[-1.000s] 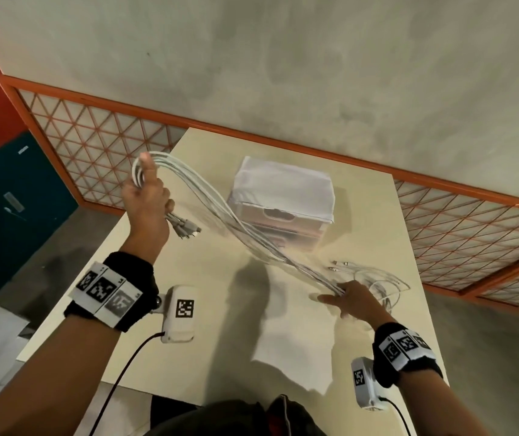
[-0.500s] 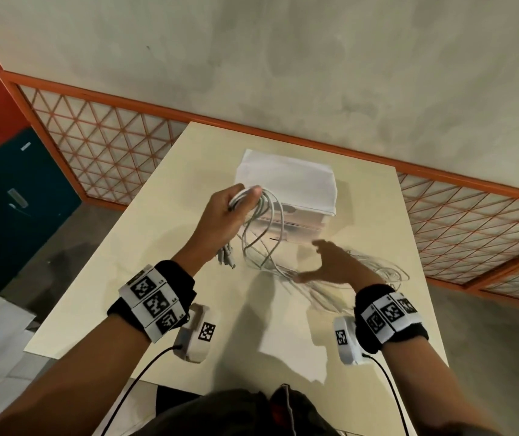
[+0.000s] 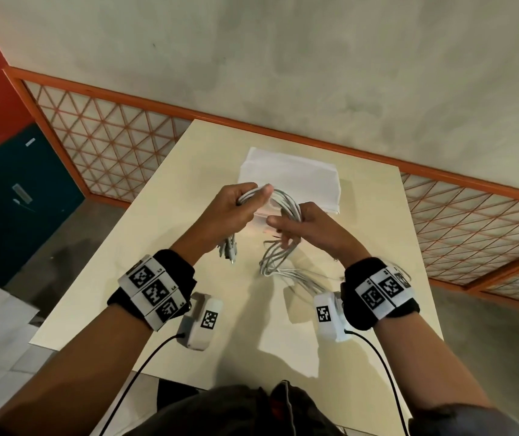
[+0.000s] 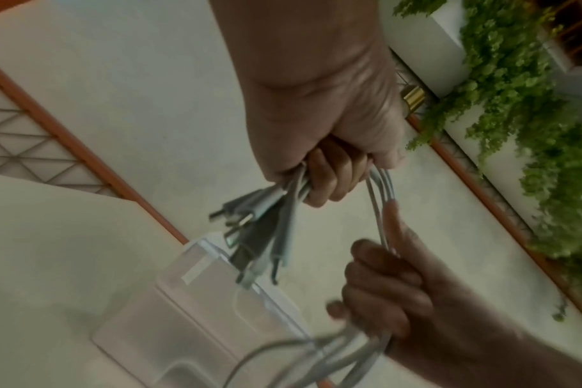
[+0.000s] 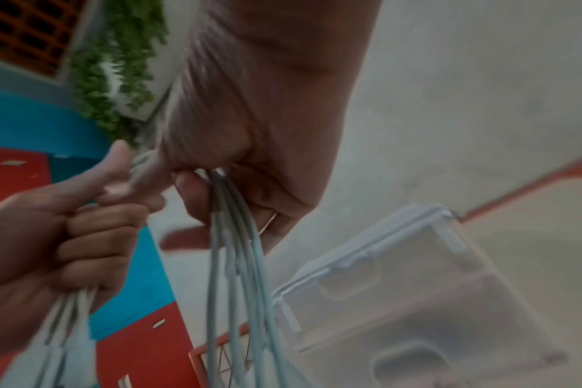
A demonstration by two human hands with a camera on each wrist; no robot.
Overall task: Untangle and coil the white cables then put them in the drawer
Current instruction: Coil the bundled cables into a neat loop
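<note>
Both hands hold a bundle of white cables [image 3: 286,204] in the air above the cream table [image 3: 164,196]. My left hand [image 3: 239,204] grips one end of the bundle, fingers curled round it; several plug ends [image 3: 229,249] [image 4: 249,236] hang below its fist [image 4: 326,168]. My right hand [image 3: 296,225] [image 5: 223,183] grips the strands [image 5: 236,262] a short loop further along. The rest of the cables [image 3: 283,269] trails down to the table near my right wrist. The translucent white drawer unit [image 3: 289,177] [image 4: 196,315] [image 5: 416,288] stands just behind the hands.
An orange-framed lattice railing [image 3: 107,143] runs behind and to the right of the table. A red wall and a teal door [image 3: 16,196] are at the left. A white sheet of paper [image 3: 289,341] lies on the table near its front edge.
My left hand came down from high at the left to the middle, carrying the cable ends. My right hand lifted off the table and took hold of the strands beside it.
</note>
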